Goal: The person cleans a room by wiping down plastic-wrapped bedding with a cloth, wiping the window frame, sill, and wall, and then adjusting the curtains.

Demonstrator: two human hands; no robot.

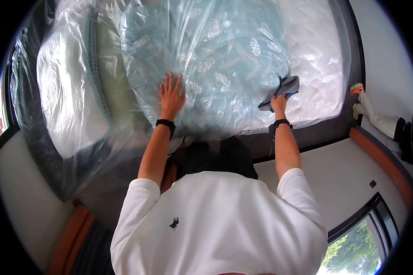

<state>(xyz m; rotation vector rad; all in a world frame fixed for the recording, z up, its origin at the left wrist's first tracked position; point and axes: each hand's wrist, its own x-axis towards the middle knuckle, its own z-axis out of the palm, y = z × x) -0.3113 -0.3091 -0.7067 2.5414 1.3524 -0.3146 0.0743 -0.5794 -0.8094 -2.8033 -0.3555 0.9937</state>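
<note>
My left hand (172, 98) lies flat with its fingers apart on the clear plastic sheet (137, 107). Under that sheet is a pale teal quilt (206, 64) with a white leaf pattern. Farther right, my right hand (278, 104) grips a dark grey cloth (289, 85) with a bit of blue showing beside it. The cloth rests against the plastic near the quilt's right edge. Folds of the cloth partly hide my right fingers.
White quilted bedding (314, 59) lies to the right, also under plastic. A plastic-covered white pillow (62, 91) is at the left. Another person's leg (374, 114) shows at the far right. An orange-edged panel (381, 158) and a window (358, 247) are lower right.
</note>
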